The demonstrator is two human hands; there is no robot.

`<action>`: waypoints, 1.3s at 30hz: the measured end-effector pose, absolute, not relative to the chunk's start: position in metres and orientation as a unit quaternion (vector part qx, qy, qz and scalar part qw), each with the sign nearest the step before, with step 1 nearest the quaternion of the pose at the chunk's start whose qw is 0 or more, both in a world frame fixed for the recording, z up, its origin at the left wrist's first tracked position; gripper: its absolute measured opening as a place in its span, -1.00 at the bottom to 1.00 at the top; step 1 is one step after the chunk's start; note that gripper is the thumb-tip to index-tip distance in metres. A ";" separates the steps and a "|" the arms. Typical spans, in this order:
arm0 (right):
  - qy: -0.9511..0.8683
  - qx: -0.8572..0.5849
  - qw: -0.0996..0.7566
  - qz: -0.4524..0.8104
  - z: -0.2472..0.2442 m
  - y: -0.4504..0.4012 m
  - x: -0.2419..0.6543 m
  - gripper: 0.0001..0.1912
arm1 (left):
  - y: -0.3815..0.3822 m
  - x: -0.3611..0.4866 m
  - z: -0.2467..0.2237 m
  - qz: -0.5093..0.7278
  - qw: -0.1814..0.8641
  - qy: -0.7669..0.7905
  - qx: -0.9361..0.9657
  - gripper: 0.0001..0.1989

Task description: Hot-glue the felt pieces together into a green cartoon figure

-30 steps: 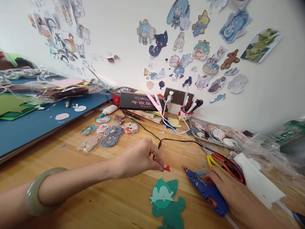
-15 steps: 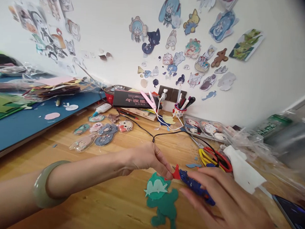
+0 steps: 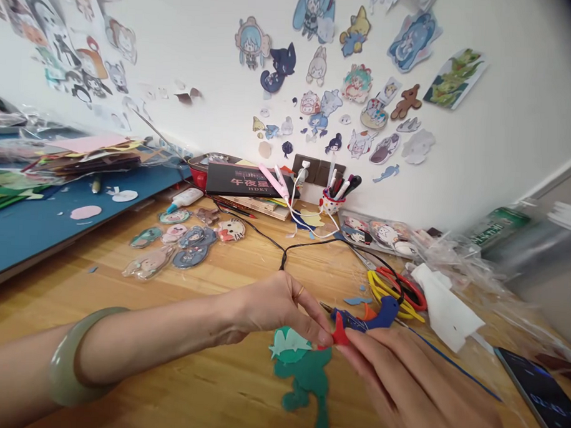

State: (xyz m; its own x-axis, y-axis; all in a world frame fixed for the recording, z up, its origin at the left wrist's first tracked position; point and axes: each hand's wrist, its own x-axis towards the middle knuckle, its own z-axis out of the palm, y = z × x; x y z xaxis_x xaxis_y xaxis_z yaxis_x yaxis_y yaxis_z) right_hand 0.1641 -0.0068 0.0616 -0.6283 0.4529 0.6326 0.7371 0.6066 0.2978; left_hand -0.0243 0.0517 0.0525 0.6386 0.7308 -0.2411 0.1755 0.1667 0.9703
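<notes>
Between the fingertips of my left hand (image 3: 282, 310) is a small red piece (image 3: 340, 331). My right hand (image 3: 401, 374) pinches the same piece from the other side. Just behind the fingers, a blue glue gun (image 3: 384, 312) lies on the table, its nozzle toward the left. Below my hands lies a green cutout figure (image 3: 307, 383), with a pale green jagged piece (image 3: 289, 345) at its top. My left fingers partly cover the upper part of the figure.
Scissors with red and yellow handles (image 3: 395, 293) and white paper (image 3: 446, 307) lie to the right, near a phone (image 3: 536, 397). Laminated cutouts (image 3: 193, 245) are at the left. Behind stand a pen cup (image 3: 333, 203) and a black box (image 3: 249, 180).
My right hand has let go of the blue glue gun, which now rests on the table, and has closed on the red piece beside my left fingers. The view has shifted slightly.
</notes>
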 end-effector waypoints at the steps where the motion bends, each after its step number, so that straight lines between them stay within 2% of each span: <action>1: -0.857 -0.348 0.259 -0.277 0.064 -0.006 0.165 -0.65 | 0.052 -0.025 0.052 0.218 0.651 0.374 0.624 -0.84; 6: -0.871 -0.386 0.249 -0.177 0.050 -0.006 0.181 -0.64 | 0.058 -0.036 0.043 0.287 0.453 0.441 0.720 -0.63; 7: -0.883 -0.396 0.220 -0.124 0.041 -0.008 0.185 -0.68 | 0.060 -0.040 0.040 0.291 0.416 0.455 0.731 -0.64; 11: -0.857 -0.476 0.197 0.002 0.003 -0.017 0.189 -0.81 | 0.061 -0.054 0.028 0.288 0.351 0.483 0.749 -0.83; 15: -0.839 -0.511 0.172 0.080 -0.014 -0.023 0.180 -0.87 | 0.057 -0.063 0.020 0.289 0.262 0.436 0.811 -0.90; 22: -0.795 -0.573 0.115 0.164 -0.019 -0.023 0.162 -0.89 | 0.057 -0.070 0.010 0.185 0.009 0.300 0.936 -0.69; 26: -0.758 -0.617 0.098 0.188 -0.020 -0.019 0.154 -0.91 | 0.060 -0.071 0.001 0.150 0.064 0.235 0.958 -0.71; 32: -0.749 -0.631 0.096 0.177 -0.015 -0.017 0.145 -0.91 | 0.060 -0.068 -0.003 0.149 0.173 0.272 0.935 -0.72; 39: -0.747 -0.636 0.066 0.184 -0.012 -0.017 0.142 -0.91 | 0.062 -0.066 -0.005 0.121 0.225 0.311 0.915 -0.79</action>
